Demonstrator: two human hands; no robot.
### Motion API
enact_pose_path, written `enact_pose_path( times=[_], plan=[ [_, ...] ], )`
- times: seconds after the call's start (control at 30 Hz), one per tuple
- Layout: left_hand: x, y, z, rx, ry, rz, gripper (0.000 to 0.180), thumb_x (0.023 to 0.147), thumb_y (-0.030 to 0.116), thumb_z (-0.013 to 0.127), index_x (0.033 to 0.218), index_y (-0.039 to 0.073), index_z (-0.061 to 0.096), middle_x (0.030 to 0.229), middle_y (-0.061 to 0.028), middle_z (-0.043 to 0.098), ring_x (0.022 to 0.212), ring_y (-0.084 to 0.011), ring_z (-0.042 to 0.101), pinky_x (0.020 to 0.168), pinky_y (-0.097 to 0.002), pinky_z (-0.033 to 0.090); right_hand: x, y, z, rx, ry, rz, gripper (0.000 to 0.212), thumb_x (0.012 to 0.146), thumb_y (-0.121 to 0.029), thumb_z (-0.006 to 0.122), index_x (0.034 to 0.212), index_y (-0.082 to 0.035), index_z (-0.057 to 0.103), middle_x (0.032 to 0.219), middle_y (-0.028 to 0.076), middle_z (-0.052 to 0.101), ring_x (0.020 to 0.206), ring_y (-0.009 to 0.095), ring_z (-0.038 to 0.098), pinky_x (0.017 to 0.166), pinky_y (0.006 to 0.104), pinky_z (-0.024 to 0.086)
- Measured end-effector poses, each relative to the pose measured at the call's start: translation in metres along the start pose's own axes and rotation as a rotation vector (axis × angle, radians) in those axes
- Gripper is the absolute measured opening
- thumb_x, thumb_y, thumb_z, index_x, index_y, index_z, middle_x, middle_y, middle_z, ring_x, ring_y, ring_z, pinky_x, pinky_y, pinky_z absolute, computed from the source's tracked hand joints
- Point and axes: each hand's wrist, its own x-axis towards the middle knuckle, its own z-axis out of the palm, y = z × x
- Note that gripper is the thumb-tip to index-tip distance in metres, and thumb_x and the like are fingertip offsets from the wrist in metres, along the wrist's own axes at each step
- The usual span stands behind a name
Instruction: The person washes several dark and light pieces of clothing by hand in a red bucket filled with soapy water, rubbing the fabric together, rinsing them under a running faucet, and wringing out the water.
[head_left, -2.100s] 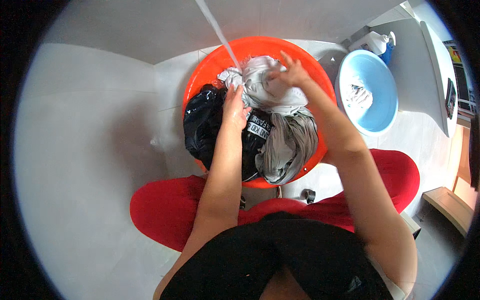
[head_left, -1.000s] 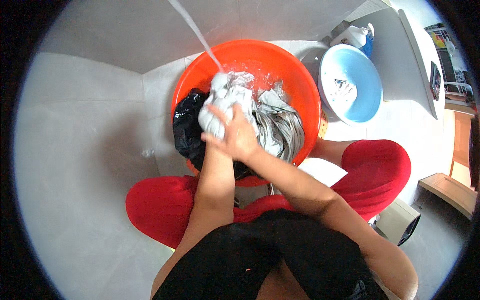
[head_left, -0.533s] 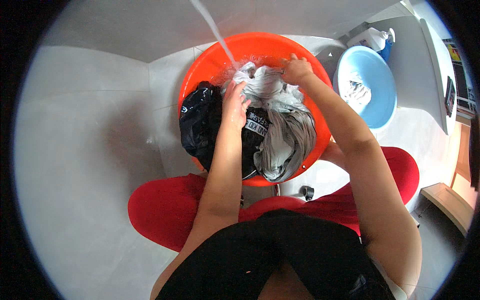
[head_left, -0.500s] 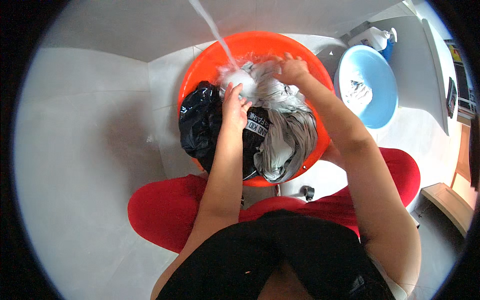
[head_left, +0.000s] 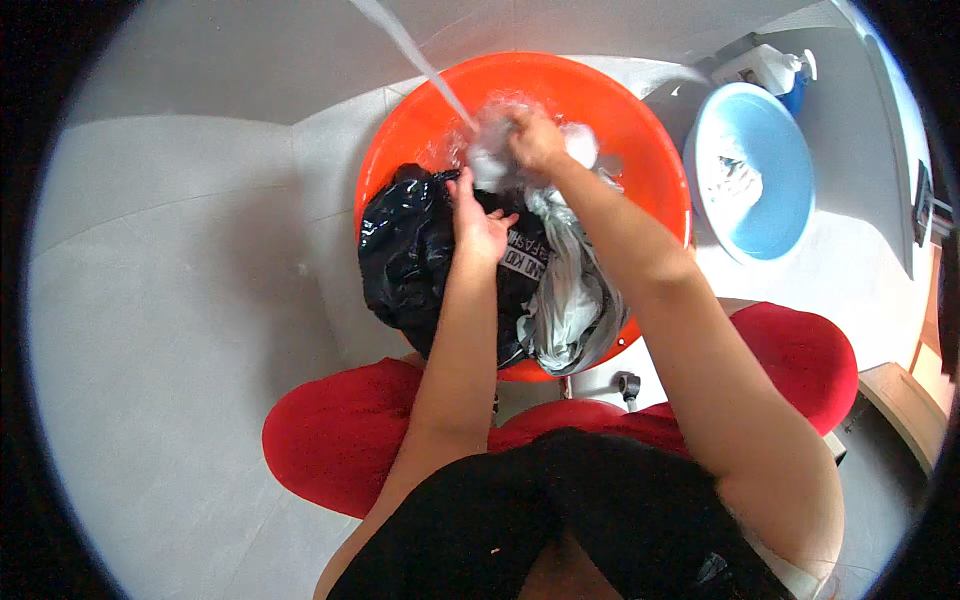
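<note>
A large orange basin (head_left: 655, 130) in front of me holds wet laundry. Under the water stream (head_left: 425, 65), my right hand (head_left: 538, 142) is closed on a grey wet garment (head_left: 570, 310), whose folds run down the basin's right side. Splashing water and white foam partly hide the fingertips. My left hand (head_left: 482, 228) lies palm up with its fingers apart beside the splash, over a shiny black garment (head_left: 408, 265) with white lettering. The left fingertips come close to the foamy cloth; whether they touch it I cannot tell.
At the right stands a light blue basin (head_left: 790, 180) with a small pale cloth (head_left: 735, 185) inside. Behind it are a white pump bottle (head_left: 770, 68) and a blue container (head_left: 796, 98). A grey wall (head_left: 250, 60) rises behind the orange basin. My red-clad knees (head_left: 335, 430) flank it.
My right hand has moved left and inward, from the basin's far right into the stream, and closed on the grey garment, bunching it there. My left hand has shifted slightly right and down.
</note>
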Motion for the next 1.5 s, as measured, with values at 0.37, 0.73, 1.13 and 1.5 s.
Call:
enact_pose_path(
  times=[0.37,0.73,1.13,1.5],
  plan=[
    [-0.024,0.039,-0.008,-0.25,-0.813,0.053,0.06,0.088,0.051,0.042,0.125,0.004,0.049,0.115,-0.0115,0.058,0.102,-0.024,0.058,0.088,-0.0386,0.046,-0.183,-0.127,-0.039,-0.054,0.339,-0.366,0.052,0.068,-0.045,0.069,0.114,-0.023,0.058,0.121,0.023,0.042,0.107,0.047,0.045,0.086,0.0495,0.043],
    [-0.034,0.046,0.022,0.556,-0.033,0.741,0.035,0.09,0.021,0.05,0.115,-0.002,0.053,0.111,-0.0163,0.059,0.099,-0.0236,0.057,0.088,-0.0342,0.044,-0.033,0.01,-0.096,-0.28,0.009,-0.261,0.054,0.089,-0.052,0.043,0.13,-0.017,0.042,0.126,0.022,0.047,0.101,0.042,0.055,0.083,0.0463,0.048],
    [0.085,-0.02,0.039,2.109,0.088,0.183,0.05,0.088,0.032,0.043,0.135,0.014,0.045,0.15,-0.0126,0.022,0.137,-0.0356,0.021,0.109,-0.0485,0.023,-0.04,0.057,0.016,-0.859,-0.646,-0.141,0.07,0.086,-0.051,0.048,0.142,-0.01,0.034,0.153,0.011,0.011,0.139,0.044,0.002,0.106,0.0627,0.015],
    [0.147,0.048,-0.008,0.99,-0.278,0.217,0.045,0.073,0.019,0.071,0.112,0.0,0.06,0.108,-0.013,0.064,0.098,-0.025,0.061,0.083,-0.0371,0.048,-0.07,0.045,-0.04,-0.301,-0.362,0.019,0.073,0.071,-0.046,0.07,0.129,-0.011,0.045,0.135,0.016,0.043,0.126,0.033,0.039,0.103,0.0484,0.033]
  ],
)
